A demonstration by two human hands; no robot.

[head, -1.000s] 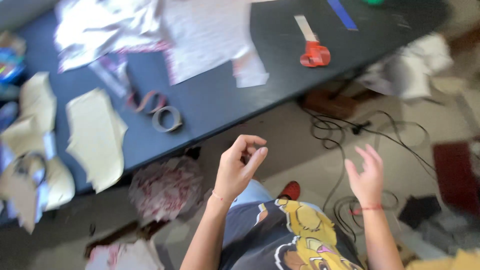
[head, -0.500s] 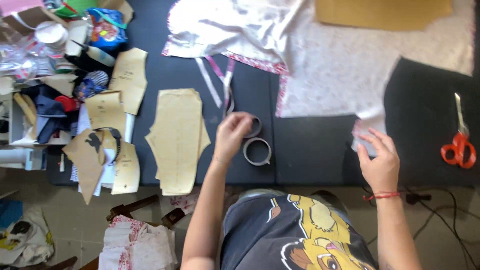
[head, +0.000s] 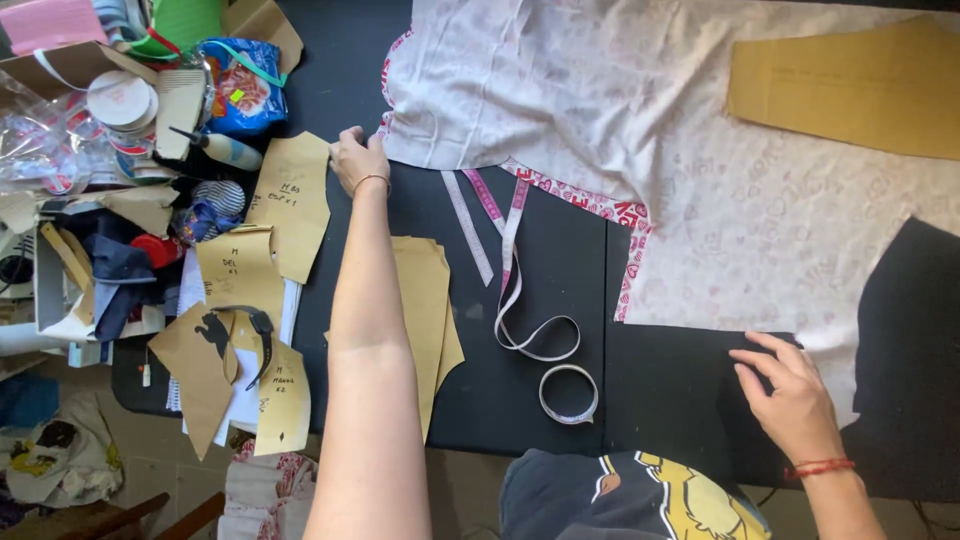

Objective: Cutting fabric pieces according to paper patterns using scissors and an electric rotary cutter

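Left hand (head: 358,160) grip pinching fabric (head: 560,90) edge; right hand (head: 795,400) flat, open on lower hem. Uneven pull could wrinkle cloth, snag measuring tape (head: 520,290), shift paper pattern (head: 425,310) on bench (head: 660,380)

Strewn over the black bench (head: 540,270): brown paper pattern pieces (head: 290,200) toward the left edge, a coiled measuring tape (head: 540,340) near the front edge, a large brown pattern piece (head: 850,85) at the far right corner, a blue snack bag (head: 240,85) amid clutter at the far left corner.
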